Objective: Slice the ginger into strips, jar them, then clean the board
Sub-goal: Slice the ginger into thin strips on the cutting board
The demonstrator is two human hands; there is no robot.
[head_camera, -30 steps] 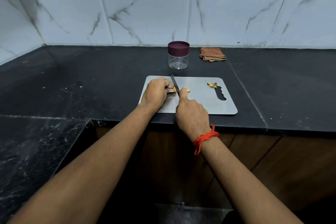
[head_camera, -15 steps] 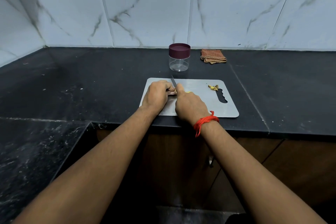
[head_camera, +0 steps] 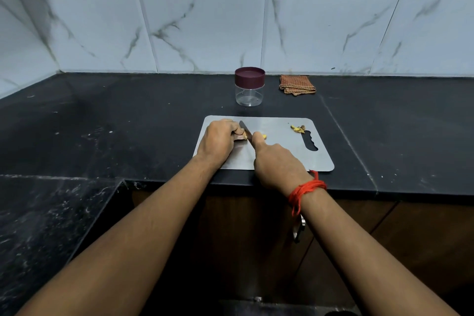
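- Brown wooden cabinet fronts (head_camera: 423, 233) sit below the counter edge, nearest the camera; a small metal handle (head_camera: 298, 231) shows beside the right forearm.
- A red thread (head_camera: 306, 188) is wound in several loops round the right wrist.
- The right hand (head_camera: 278, 163) is closed round the handle of a knife (head_camera: 243, 126), with the forefinger laid along the narrow dark blade.
- The left hand (head_camera: 218, 141) has curled fingers pinning the ginger (head_camera: 241, 137), a small brownish lump, to the board just beside the blade.
- The cutting board (head_camera: 295, 159) is a flat, dull-grey, metal-looking sheet with rounded corners and a wavy slot at its right end. It lies at the front edge of the counter.
- A yellow cut piece (head_camera: 263, 137) lies right of the blade; yellow-brown scraps (head_camera: 297, 128) lie near the slot.
- The counter (head_camera: 128, 123) is black polished stone, flecked pale.
- Behind the board stands a clear round jar (head_camera: 249, 93) with a maroon lid on it.
- To its right lies a folded checked cloth (head_camera: 297, 84).
- Glossy white marble-veined tiles (head_camera: 205, 31) cover the wall.
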